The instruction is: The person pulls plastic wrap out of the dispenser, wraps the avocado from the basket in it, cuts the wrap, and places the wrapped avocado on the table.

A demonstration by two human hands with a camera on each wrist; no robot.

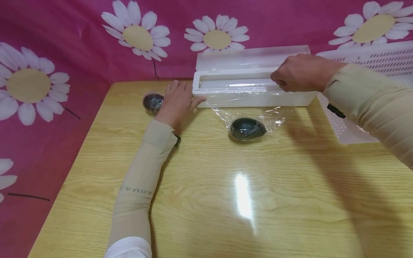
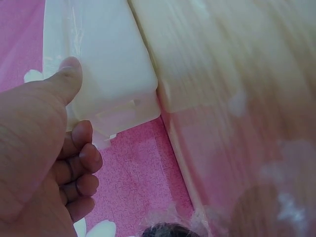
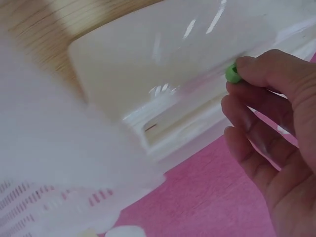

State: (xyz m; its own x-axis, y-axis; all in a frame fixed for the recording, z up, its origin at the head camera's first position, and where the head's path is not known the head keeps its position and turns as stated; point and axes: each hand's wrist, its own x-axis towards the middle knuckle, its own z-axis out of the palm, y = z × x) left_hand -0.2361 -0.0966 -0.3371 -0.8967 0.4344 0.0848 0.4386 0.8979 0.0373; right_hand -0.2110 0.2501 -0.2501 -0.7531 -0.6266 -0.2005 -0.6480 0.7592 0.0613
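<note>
A white cling film dispenser [image 1: 245, 100] lies along the back of the table with its lid raised. At its left end, my left hand [image 1: 177, 102] grips the corner, thumb on the front and fingers curled at the end. My right hand [image 1: 300, 73] is over the dispenser's right part, pinching a small green cutter knob [image 3: 233, 74] between thumb and index finger. Clear cling film [image 1: 222, 114] hangs from the dispenser's front down to a dark green avocado [image 1: 246, 129], which it partly covers on the table.
A second dark avocado [image 1: 152, 103], wrapped in film, sits left of my left hand, partly hidden by it. A white perforated basket [image 1: 397, 59] stands at the right, beside the dispenser. Behind the table hangs a pink flowered cloth [image 1: 180, 68].
</note>
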